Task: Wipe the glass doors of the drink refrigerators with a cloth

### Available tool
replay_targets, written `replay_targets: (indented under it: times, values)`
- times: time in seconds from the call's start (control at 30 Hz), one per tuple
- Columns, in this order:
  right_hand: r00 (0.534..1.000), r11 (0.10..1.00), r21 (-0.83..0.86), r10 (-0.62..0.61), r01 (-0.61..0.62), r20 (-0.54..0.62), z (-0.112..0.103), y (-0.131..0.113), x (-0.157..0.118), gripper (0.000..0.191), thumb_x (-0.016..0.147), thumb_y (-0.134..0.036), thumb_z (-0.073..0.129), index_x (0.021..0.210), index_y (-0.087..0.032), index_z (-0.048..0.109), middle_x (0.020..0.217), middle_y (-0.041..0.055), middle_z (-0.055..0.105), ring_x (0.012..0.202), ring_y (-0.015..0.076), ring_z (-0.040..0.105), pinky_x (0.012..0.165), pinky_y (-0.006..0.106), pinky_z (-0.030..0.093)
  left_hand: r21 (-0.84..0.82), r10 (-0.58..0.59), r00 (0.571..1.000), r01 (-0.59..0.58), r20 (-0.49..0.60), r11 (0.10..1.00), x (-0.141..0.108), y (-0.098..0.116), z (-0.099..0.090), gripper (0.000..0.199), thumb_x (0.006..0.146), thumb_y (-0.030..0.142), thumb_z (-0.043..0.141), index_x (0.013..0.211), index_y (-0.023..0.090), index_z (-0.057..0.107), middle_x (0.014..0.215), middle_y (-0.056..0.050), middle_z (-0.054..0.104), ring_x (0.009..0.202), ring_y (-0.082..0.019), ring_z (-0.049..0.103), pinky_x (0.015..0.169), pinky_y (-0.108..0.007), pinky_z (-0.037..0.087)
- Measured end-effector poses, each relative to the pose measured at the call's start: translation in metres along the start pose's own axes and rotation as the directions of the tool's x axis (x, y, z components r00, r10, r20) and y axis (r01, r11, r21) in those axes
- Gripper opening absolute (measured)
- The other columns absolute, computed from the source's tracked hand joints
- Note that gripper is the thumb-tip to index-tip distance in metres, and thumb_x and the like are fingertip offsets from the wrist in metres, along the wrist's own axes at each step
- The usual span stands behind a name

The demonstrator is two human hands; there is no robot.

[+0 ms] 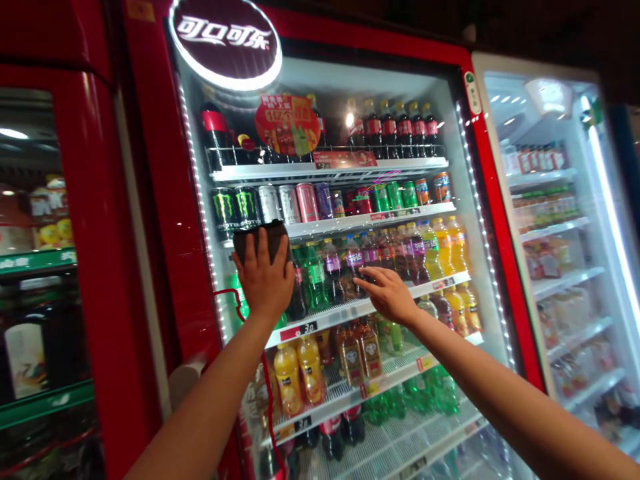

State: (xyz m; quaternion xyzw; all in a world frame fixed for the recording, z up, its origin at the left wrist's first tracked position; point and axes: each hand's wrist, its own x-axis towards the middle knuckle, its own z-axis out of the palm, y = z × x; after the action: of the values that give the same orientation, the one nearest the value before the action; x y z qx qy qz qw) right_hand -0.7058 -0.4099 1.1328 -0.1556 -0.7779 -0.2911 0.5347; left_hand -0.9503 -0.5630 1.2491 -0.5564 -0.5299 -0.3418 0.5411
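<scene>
My left hand (265,283) lies flat with its fingers spread, pressing a dark cloth (277,237) against the glass door of a lit red drinks fridge (500,220). The cloth's upper edge shows above my fingertips, and the rest is under the hand. To the right, my right hand (390,293) reaches toward the same glass with its fingers extended and nothing in it. I cannot tell whether its fingertips touch the door. Behind the glass, between and around my hands, stand dark soda bottles (333,263) and green bottles (315,277).
Inside the fridge, shelves hold cola bottles (374,127), cans (306,202) and yellow juice bottles (289,380). A round red sticker (289,125) and a glowing oval sign (225,40) are near the top. A red cord (270,393) hangs at left. More fridges flank this one, including a white one (565,260).
</scene>
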Motion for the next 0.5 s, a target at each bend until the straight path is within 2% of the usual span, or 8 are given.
replay_targets:
  times: [0.07, 0.13, 0.2, 0.23, 0.3, 0.37, 0.43, 0.5]
  values:
    - [1.000, 1.000, 0.004, -0.026, 0.026, 0.005, 0.000, 0.003, -0.002, 0.061, 0.084, -0.006, 0.055, 0.140, -0.030, 0.058, 0.145, 0.0069, 0.059, 0.130, 0.0251, 0.053, 0.103, 0.046, 0.047, -0.023, 0.069, 0.997, -0.069, 0.037, 0.997, 0.002, 0.018, 0.009, 0.067, 0.092, 0.026, 0.059, 0.156, 0.033, 0.038, 0.171, -0.005, 0.012, 0.156, -0.035, 0.013, 0.124, -0.065, 0.003]
    - [0.997, 0.997, 0.001, -0.078, 0.078, 0.023, -0.003, 0.010, -0.006, 0.060, 0.084, -0.006, 0.055, 0.139, -0.028, 0.058, 0.146, 0.0075, 0.058, 0.132, 0.0251, 0.052, 0.104, 0.046, 0.046, -0.052, 0.252, 0.961, -0.248, 0.110, 0.967, -0.010, 0.026, 0.014, 0.065, 0.094, 0.027, 0.058, 0.155, 0.036, 0.038, 0.170, -0.003, 0.018, 0.156, -0.030, 0.019, 0.126, -0.059, 0.005]
    - [0.992, 0.993, -0.009, -0.116, 0.117, 0.045, -0.009, 0.024, -0.013, 0.058, 0.084, -0.006, 0.054, 0.138, -0.027, 0.059, 0.145, 0.0077, 0.059, 0.133, 0.0251, 0.051, 0.104, 0.046, 0.046, -0.071, 0.402, 0.900, -0.396, 0.166, 0.916, -0.025, 0.019, 0.014, 0.062, 0.095, 0.030, 0.057, 0.153, 0.040, 0.040, 0.167, -0.001, 0.027, 0.154, -0.026, 0.026, 0.127, -0.054, 0.008]
    - [0.991, 0.992, -0.014, -0.122, 0.123, 0.049, -0.011, 0.032, -0.017, 0.057, 0.085, -0.006, 0.054, 0.138, -0.027, 0.059, 0.144, 0.0076, 0.059, 0.133, 0.0250, 0.051, 0.104, 0.046, 0.046, -0.059, 0.415, 0.893, -0.411, 0.172, 0.910, -0.029, 0.012, 0.012, 0.060, 0.095, 0.031, 0.057, 0.152, 0.040, 0.041, 0.166, 0.000, 0.030, 0.154, -0.025, 0.027, 0.128, -0.054, 0.009]
    - [0.993, 0.993, -0.018, -0.113, 0.113, 0.037, -0.017, 0.050, -0.024, 0.057, 0.086, -0.006, 0.053, 0.138, -0.028, 0.059, 0.143, 0.0071, 0.060, 0.132, 0.0249, 0.052, 0.104, 0.046, 0.047, 0.006, 0.309, 0.942, -0.312, 0.134, 0.950, -0.026, 0.000, 0.006, 0.059, 0.095, 0.032, 0.057, 0.152, 0.039, 0.043, 0.166, -0.001, 0.029, 0.154, -0.028, 0.024, 0.127, -0.056, 0.009]
    - [0.995, 0.995, -0.013, -0.097, 0.097, 0.009, -0.019, 0.066, -0.028, 0.058, 0.086, -0.007, 0.053, 0.140, -0.029, 0.058, 0.143, 0.0070, 0.061, 0.131, 0.0249, 0.054, 0.103, 0.046, 0.047, 0.069, 0.119, 0.992, -0.122, 0.052, 0.990, -0.012, -0.003, 0.004, 0.060, 0.095, 0.033, 0.056, 0.153, 0.036, 0.042, 0.168, -0.003, 0.023, 0.156, -0.032, 0.018, 0.125, -0.062, 0.009]
    - [0.996, 0.996, -0.003, -0.092, 0.092, -0.013, -0.020, 0.076, -0.029, 0.058, 0.087, -0.007, 0.053, 0.140, -0.029, 0.057, 0.142, 0.0073, 0.061, 0.129, 0.0249, 0.055, 0.102, 0.046, 0.048, 0.091, -0.041, 0.999, 0.043, -0.024, 0.995, 0.007, 0.010, 0.008, 0.063, 0.095, 0.033, 0.055, 0.156, 0.033, 0.038, 0.170, -0.004, 0.016, 0.156, -0.036, 0.014, 0.124, -0.066, 0.008]
    - [0.995, 0.995, 0.011, -0.099, 0.100, -0.018, -0.019, 0.082, -0.029, 0.056, 0.088, -0.008, 0.052, 0.140, -0.028, 0.057, 0.143, 0.0077, 0.061, 0.129, 0.0249, 0.055, 0.101, 0.045, 0.048, 0.094, -0.105, 0.993, 0.110, -0.055, 0.990, 0.017, 0.034, 0.018, 0.066, 0.095, 0.032, 0.055, 0.157, 0.031, 0.034, 0.171, -0.005, 0.010, 0.156, -0.038, 0.012, 0.123, -0.068, 0.006]
